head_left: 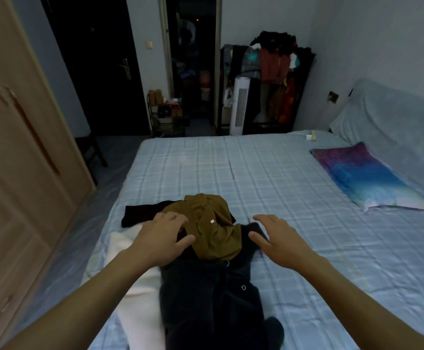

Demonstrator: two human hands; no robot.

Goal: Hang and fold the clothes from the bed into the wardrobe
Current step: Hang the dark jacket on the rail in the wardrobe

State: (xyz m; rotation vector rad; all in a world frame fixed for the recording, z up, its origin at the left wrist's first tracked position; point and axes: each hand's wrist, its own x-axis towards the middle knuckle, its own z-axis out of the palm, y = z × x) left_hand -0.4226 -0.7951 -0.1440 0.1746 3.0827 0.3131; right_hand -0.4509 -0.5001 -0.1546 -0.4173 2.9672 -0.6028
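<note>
Head view. The clothes lie in a pile on the bed [269, 173], lower centre of the frame: a brown garment [213, 223] crumpled on top, a dark fleece jacket [205, 299] with snap buttons beneath it, a black garment [142, 213] at the pile's upper left and a white garment [135, 299] at its lower left. The left hand [162, 238] rests on the brown garment's left edge with its fingers [173, 218] relaxed and gripping nothing. The right hand [276, 238] hovers just right of the pile, fingers [264, 219] spread and empty. We judge all four pieces to be soft, light and limp. The brown one should lift free if pinched at a shoulder seam or collar, since a mid-cloth grab would bunch it. The wardrobe [16, 147], doors closed, fills the left of the frame.
</note>
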